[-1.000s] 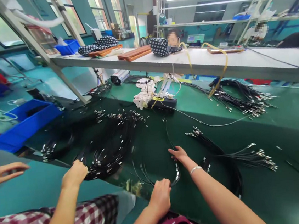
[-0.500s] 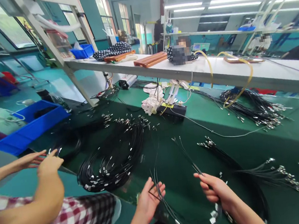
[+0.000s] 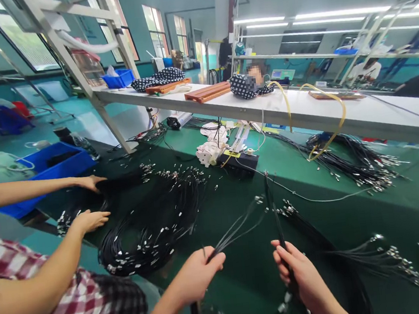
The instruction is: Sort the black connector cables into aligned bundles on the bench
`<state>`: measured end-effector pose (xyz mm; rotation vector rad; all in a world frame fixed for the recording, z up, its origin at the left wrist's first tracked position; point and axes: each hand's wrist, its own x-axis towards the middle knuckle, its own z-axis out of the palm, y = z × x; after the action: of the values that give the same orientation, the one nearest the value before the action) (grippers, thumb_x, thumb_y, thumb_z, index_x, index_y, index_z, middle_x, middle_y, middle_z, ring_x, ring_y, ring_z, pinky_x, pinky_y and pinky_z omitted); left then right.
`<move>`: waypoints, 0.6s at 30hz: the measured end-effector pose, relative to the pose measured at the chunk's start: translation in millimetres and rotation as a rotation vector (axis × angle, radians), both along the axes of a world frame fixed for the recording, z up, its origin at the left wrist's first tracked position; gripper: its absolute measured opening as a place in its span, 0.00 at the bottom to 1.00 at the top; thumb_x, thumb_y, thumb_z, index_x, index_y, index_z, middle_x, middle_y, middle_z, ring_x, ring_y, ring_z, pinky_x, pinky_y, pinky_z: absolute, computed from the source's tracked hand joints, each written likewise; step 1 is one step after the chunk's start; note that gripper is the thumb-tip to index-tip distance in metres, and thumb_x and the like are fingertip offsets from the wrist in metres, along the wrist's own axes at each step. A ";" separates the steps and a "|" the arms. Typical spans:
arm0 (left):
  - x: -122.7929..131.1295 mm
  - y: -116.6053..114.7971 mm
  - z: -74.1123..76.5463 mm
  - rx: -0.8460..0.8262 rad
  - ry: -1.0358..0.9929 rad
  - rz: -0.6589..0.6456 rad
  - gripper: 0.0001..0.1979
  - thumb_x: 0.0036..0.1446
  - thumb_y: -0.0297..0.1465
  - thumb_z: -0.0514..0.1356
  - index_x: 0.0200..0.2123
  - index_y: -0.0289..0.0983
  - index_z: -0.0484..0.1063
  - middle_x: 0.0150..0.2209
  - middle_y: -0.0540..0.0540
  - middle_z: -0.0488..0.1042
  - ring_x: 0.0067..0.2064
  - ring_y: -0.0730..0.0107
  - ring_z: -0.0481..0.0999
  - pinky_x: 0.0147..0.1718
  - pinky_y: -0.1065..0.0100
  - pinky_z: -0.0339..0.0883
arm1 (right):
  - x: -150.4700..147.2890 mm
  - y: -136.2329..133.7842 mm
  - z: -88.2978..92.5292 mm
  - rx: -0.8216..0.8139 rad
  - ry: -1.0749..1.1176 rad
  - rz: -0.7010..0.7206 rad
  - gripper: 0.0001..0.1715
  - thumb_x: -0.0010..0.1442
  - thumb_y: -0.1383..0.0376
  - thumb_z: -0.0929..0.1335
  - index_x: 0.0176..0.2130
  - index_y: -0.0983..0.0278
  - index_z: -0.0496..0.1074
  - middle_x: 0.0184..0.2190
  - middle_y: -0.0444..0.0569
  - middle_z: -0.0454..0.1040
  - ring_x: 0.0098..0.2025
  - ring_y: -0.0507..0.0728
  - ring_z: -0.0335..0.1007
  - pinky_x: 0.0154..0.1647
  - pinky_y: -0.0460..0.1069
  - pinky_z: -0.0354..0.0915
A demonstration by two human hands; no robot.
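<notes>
My left hand [image 3: 202, 272] is closed round a few thin black cables [image 3: 229, 235], whose metal-tipped ends fan out up and to the right. In my right hand [image 3: 293, 263] is a second small group of black cables [image 3: 276, 215], gripped between thumb and fingers and pointing away from me. White tags show below that hand. Just right of it lies a curved bundle of black cables [image 3: 326, 234] on the green table. Left of my hands rests a large coil of black cables [image 3: 144, 251] with white tags.
At the left, a co-worker's two hands [image 3: 91, 220] handle black cables beside a blue bin [image 3: 58, 163]. A white shelf [image 3: 212, 109] crosses above the table's back. Under it stand a black box [image 3: 238, 164] with a grey wire and another cable bundle [image 3: 359, 161].
My left hand has gone from open, with cables across the palm, to closed round them, their ends swinging rightward. The right-hand cables now point straighter ahead. The co-worker's hands have moved apart onto the cables.
</notes>
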<state>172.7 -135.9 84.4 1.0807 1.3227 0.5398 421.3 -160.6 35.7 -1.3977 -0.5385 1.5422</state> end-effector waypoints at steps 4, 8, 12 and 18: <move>-22.6 -13.7 6.0 -0.030 0.033 -0.175 0.18 0.57 0.46 0.46 0.31 0.38 0.62 0.12 0.60 0.47 0.13 0.80 0.46 0.12 0.76 0.42 | -21.6 11.4 -7.2 0.050 0.094 0.085 0.26 0.46 0.54 0.71 0.41 0.65 0.65 0.25 0.41 0.65 0.16 0.43 0.47 0.13 0.40 0.44; 8.1 -27.8 -27.6 0.192 0.562 -0.331 0.08 0.56 0.34 0.48 0.28 0.38 0.60 0.21 0.50 0.65 0.23 0.70 0.67 0.22 0.72 0.53 | -25.8 8.3 -36.1 -0.044 0.089 0.033 0.30 0.42 0.54 0.71 0.42 0.65 0.64 0.20 0.38 0.62 0.13 0.42 0.41 0.12 0.40 0.37; 39.6 -34.4 11.4 0.402 0.659 -0.480 0.08 0.58 0.33 0.45 0.30 0.39 0.60 0.25 0.47 0.70 0.27 0.65 0.71 0.25 0.70 0.52 | -19.4 -6.9 -48.2 -0.069 0.055 -0.128 0.29 0.44 0.50 0.70 0.40 0.65 0.65 0.17 0.37 0.59 0.12 0.43 0.42 0.11 0.39 0.38; 41.6 -28.4 83.1 0.697 0.224 -0.168 0.09 0.60 0.38 0.46 0.36 0.40 0.60 0.20 0.54 0.61 0.19 0.75 0.59 0.21 0.72 0.49 | -9.3 -16.7 -13.9 0.229 0.023 -0.354 0.29 0.50 0.48 0.68 0.46 0.63 0.63 0.18 0.36 0.54 0.13 0.43 0.42 0.10 0.39 0.41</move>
<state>214.3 -164.3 167.5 1.8503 1.2424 0.7983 412.0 -177.3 21.8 -1.2220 -0.4125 1.1734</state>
